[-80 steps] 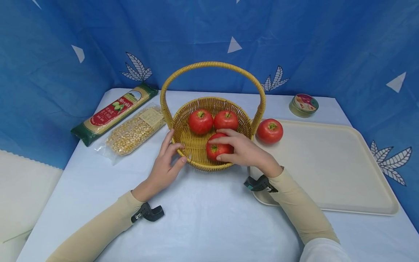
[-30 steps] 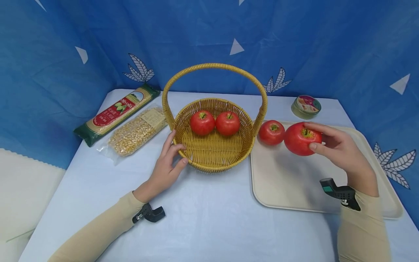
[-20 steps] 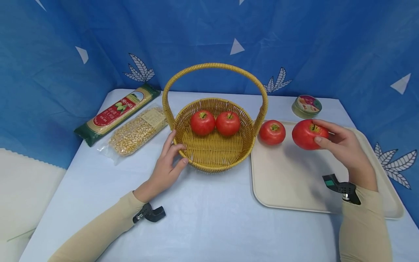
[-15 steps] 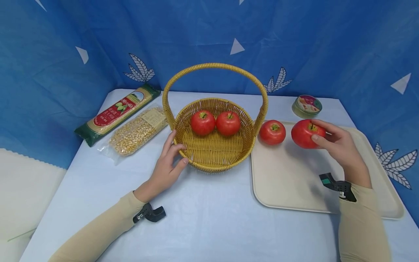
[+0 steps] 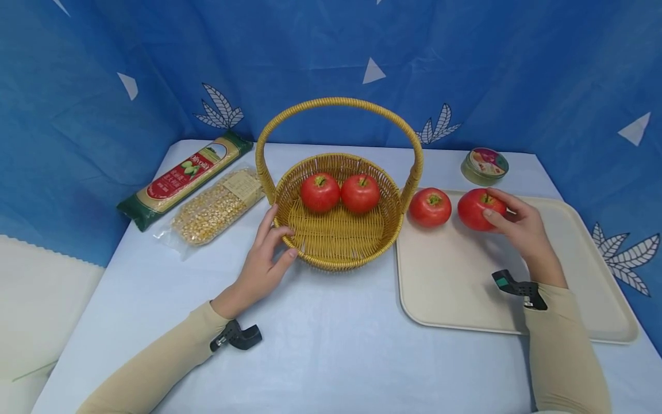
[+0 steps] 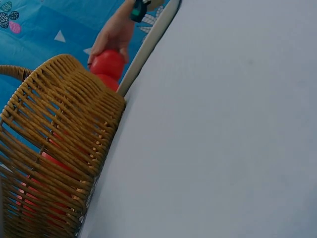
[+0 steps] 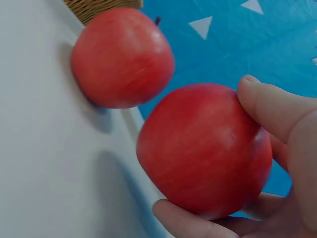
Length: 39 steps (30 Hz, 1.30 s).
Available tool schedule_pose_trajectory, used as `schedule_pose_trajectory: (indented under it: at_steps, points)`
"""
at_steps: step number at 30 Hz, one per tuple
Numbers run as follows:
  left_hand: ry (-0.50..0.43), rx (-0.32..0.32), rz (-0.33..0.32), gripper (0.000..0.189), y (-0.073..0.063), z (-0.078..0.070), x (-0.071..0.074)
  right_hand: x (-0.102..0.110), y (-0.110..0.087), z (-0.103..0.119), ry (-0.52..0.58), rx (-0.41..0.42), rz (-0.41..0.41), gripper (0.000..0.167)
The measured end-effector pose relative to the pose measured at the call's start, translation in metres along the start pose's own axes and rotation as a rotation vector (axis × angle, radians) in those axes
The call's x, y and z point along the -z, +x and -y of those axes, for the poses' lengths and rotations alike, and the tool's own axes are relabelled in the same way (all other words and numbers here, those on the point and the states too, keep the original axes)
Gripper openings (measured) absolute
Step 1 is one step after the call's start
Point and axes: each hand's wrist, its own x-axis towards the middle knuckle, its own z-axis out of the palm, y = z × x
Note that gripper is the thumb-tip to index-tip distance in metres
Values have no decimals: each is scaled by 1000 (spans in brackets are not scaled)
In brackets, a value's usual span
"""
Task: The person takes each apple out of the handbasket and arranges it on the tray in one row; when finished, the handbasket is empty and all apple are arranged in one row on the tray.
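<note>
In the head view my right hand (image 5: 519,224) holds a red apple (image 5: 474,209) over the beige tray (image 5: 455,293). The right wrist view shows thumb and fingers round that apple (image 7: 203,151), its shadow lying apart from it on the tray. Close to its left, a second apple (image 5: 430,207) sits at the tray's back left corner. My left hand (image 5: 258,267) holds the near left rim of the wicker basket (image 5: 336,265), fingers over the edge and thumb at the front. Inside the basket, toward its back, are two apples (image 5: 320,192). The left wrist view hides the left fingers.
A spaghetti packet (image 5: 183,178) and a bag of corn kernels (image 5: 217,207) lie left of the basket. Behind the tray stands a round tin (image 5: 484,167). The basket's tall arched handle (image 5: 338,102) rises over it. A blue curtain (image 5: 310,52) backs the table.
My right hand took an apple out of the basket and carried it right, over the tray; lately it has come lower and slightly left. The left hand has stayed at the basket rim.
</note>
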Motion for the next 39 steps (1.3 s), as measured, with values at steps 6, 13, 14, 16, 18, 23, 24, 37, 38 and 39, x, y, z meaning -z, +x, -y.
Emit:
schedule_pose_trajectory:
  at_steps: [6, 13, 14, 16, 18, 23, 24, 37, 38, 39]
  points:
    - [-8, 2, -1, 30, 0, 0, 0, -8, 3, -4, -41, -54, -15, 61]
    - [-5, 8, 1, 30, 0, 2, 0, -11, 3, -8, -62, -65, 1, 64]
    - [-6, 10, 2, 31, 0, 2, 0, -11, 3, -8, -64, -64, 5, 64]
    - [-7, 14, 3, 30, 0, 2, 1, -10, 3, -9, -77, -65, 6, 64]
    - [-8, 16, 5, 31, 0, 1, 1, -8, 3, -11, -89, -61, 7, 65]
    - [2, 14, 0, 30, -1, 3, 0, -5, 3, -14, -93, -54, 10, 65]
    - [4, 12, -1, 30, -1, 3, 0, -4, 2, -14, -91, -53, 10, 65]
    - [0, 6, -3, 34, -1, 2, 0, -3, 1, -22, -58, -37, 10, 63]
    - [0, 5, -3, 35, -1, 2, 0, -3, 1, -22, -54, -39, 9, 63]
    - [-1, 4, -4, 35, 0, 2, 0, -4, 1, -22, -53, -44, 8, 63]
